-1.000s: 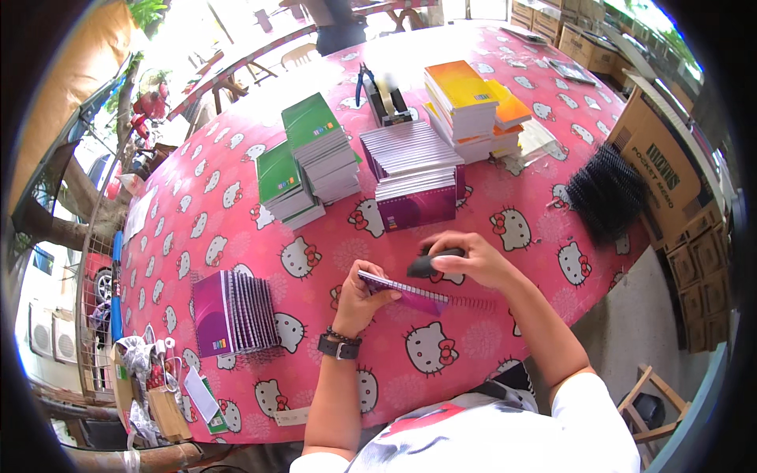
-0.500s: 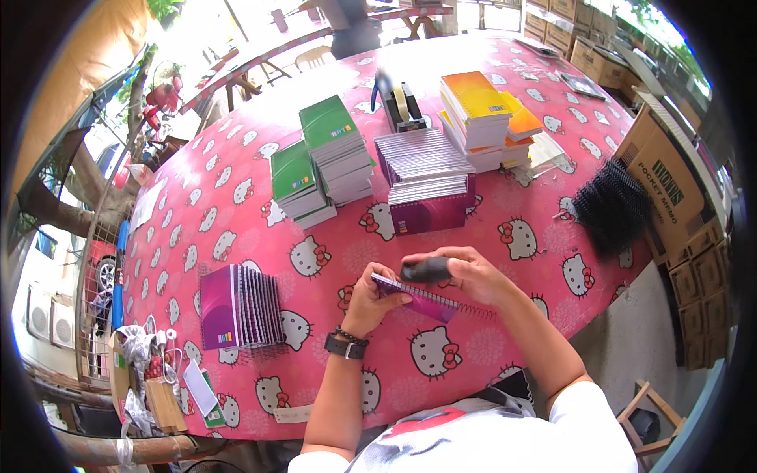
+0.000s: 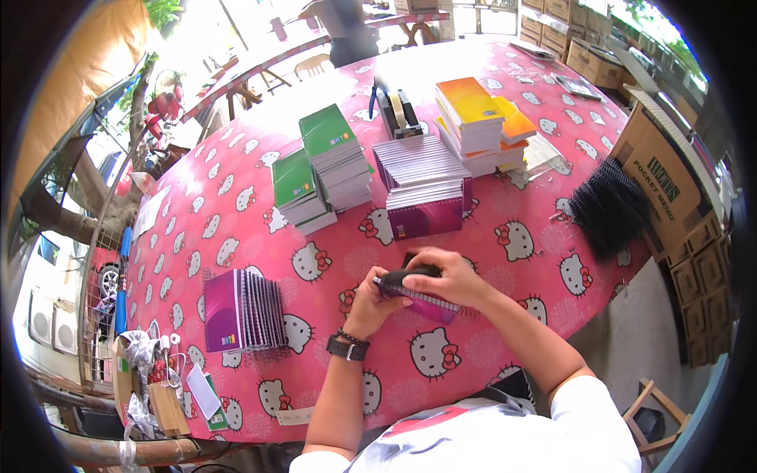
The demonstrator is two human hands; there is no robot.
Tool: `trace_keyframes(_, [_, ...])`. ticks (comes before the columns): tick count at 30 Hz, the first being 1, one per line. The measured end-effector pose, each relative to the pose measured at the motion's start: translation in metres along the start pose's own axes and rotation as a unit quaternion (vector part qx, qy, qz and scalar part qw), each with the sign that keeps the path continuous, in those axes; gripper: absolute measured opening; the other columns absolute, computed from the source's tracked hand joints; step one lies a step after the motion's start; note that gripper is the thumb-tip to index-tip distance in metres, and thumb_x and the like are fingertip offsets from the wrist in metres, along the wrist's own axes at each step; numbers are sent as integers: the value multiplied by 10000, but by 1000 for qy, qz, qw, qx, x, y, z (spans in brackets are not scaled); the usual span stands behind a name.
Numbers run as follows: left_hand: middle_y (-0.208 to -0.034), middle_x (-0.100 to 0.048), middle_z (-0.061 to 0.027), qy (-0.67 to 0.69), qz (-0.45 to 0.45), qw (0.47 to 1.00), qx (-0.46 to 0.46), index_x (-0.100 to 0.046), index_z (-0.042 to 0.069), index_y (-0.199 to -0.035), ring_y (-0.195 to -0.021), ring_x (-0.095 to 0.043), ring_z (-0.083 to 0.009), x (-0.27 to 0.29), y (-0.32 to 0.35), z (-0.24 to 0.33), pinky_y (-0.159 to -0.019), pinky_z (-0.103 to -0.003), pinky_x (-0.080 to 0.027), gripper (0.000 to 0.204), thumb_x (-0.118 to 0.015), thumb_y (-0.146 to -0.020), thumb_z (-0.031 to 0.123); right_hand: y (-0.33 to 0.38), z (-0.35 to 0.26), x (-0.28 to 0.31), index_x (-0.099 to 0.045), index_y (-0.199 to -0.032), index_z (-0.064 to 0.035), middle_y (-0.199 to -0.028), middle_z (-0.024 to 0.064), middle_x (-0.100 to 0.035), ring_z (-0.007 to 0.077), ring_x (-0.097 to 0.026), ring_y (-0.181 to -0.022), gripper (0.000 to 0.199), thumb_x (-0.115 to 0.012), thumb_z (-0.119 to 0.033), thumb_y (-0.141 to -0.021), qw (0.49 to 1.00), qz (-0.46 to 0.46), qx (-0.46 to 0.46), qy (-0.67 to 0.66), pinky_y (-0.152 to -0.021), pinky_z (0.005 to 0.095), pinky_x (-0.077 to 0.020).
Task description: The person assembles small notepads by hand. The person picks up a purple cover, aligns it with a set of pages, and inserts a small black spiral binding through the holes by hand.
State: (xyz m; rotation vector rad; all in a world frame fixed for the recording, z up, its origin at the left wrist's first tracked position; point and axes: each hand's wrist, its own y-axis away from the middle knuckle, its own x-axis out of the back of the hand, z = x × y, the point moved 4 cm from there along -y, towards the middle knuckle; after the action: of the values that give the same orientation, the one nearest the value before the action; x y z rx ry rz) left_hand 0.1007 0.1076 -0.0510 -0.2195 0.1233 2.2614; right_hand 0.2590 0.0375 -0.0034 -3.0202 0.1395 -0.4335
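A small purple notebook [image 3: 432, 310] is gripped at its left end by my left hand [image 3: 366, 306], thumb lying across its near face. A dark spiral coil [image 3: 426, 293] runs along the notebook's upper edge. My right hand [image 3: 451, 276] is closed around a rounded black object [image 3: 406, 278], its kind unclear, which lies against the coiled edge beside my left fingers. To the left sits a row of coil-bound purple notebooks [image 3: 236, 311]. Beyond my hands stands a stack of purple-covered booklets [image 3: 426, 217] with white page edges showing.
Green booklet stacks [image 3: 327, 130] and yellow-orange ones [image 3: 469, 102] stand farther back, with a tape dispenser [image 3: 400, 114] between. Black coils [image 3: 609, 209] are heaped at right by a cardboard box [image 3: 658, 162]. Plastic-wrapped items [image 3: 150, 355] and a card [image 3: 203, 390] lie near left.
My right hand has moved left and slightly down with the black object, bringing it onto the coiled edge near my left hand. My left hand keeps its grip on the notebook.
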Motion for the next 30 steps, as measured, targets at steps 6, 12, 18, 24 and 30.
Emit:
trace_keyframes(6, [-863,-488,26,-141,52,988,-47,-474,73,-982,-790,-450,-56,-20,4,24,-722,-224,-413,277,-685,-813,11,34,-16,42,-626,-1052,-43,-1160,159,-592,310,-512,-1103,450,-734,-358,-750,913,222,145,310,-949,403,-407])
trace_keyframes(12, [-848,-600,-27,-123,95,975,-156,-548,5,-955,-729,-555,-61,-57,23,59,-666,-196,-461,147,-648,-848,1,52,-55,9,-612,-1054,-42,-996,116,-618,265,-589,-874,285,-694,-147,-802,972,120,167,117,-771,349,-493])
trace_keyframes(18, [-893,-647,-65,-59,129,978,-151,-588,-12,-923,-818,-615,-96,-56,45,77,-730,-218,-509,162,-662,-796,-80,57,-79,1,-601,-962,-28,-812,92,-589,244,-585,-747,211,-694,-147,-814,961,128,231,75,-669,329,-490])
trace_keyframes(24, [-887,-629,-52,-180,121,960,-178,-609,-6,-921,-800,-610,-97,-52,66,84,-686,-203,-498,162,-673,-785,-67,53,-82,-16,-603,-904,-40,-749,55,-532,158,-548,-668,250,-752,-183,-764,972,102,210,31,-574,281,-461])
trace_keyframes(30, [-848,-642,-41,-201,122,951,-201,-641,-3,-888,-726,-614,-61,-50,81,95,-590,-189,-509,113,-693,-791,-31,52,-93,-24,-576,-836,-40,-721,74,-519,208,-511,-601,234,-751,-177,-761,936,68,318,137,-515,304,-428])
